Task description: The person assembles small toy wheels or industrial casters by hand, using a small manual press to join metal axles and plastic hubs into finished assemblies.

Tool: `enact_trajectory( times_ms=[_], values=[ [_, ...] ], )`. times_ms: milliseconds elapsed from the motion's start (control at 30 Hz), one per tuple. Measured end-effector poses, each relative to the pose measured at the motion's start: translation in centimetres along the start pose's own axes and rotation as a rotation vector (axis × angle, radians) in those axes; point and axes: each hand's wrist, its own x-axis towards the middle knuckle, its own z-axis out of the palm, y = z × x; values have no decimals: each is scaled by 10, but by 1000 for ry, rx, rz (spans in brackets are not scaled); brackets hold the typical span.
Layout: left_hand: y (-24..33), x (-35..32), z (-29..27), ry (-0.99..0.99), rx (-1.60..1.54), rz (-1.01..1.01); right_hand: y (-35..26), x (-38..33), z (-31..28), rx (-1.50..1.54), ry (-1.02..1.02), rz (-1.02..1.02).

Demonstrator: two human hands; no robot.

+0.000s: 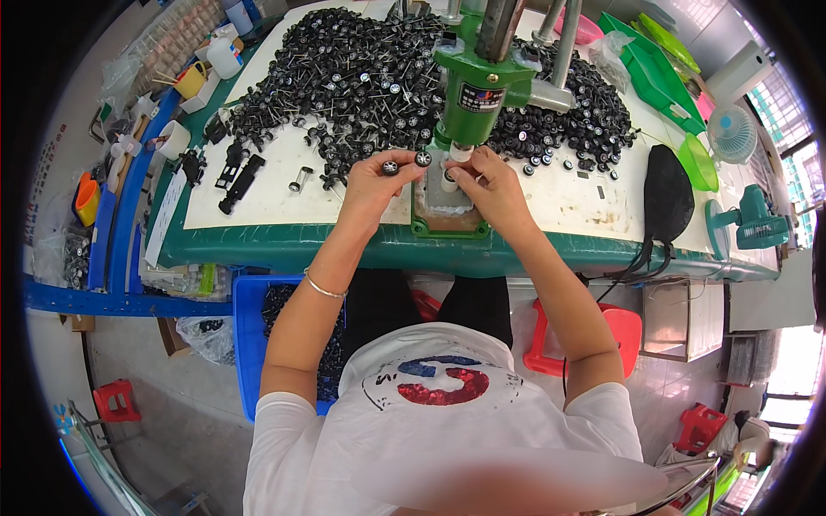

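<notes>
My left hand (376, 187) is closed, with two small black toy wheels with silver hubs at its fingertips: one wheel (390, 168) by the thumb side and another wheel (422, 159) close to the press. Whether an axle joins them I cannot tell. My right hand (497, 191) is bent in a pinch at the white cylindrical fixture (448, 182) under the ram of the green bench press (469, 107). What lies between its fingertips is hidden or too small to make out. The press stands on a metal base (447, 225) at the table's near edge.
A large heap of black wheels and axles (353, 82) spreads behind the press. A loose wheel axle (300, 179) and black chassis parts (242, 183) lie left. To the right are a black cloth bag (667, 193), a green tray (658, 82) and a small fan (761, 219).
</notes>
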Motion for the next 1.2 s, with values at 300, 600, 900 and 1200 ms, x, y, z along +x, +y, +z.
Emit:
enact_trajectory(
  times_ms=[300, 600, 900, 1200],
  values=[
    [6, -1, 22, -47, 57, 126, 0, 5, -13, 293, -92, 381],
    [0, 5, 39, -72, 92, 171, -7, 36, -74, 640, 276, 225],
    [3, 5, 38, -58, 47, 164, -155, 137, -125, 820, 255, -43],
    [5, 8, 42, -96, 18, 154, -159, 134, -120, 747, 408, -86]
  ],
)
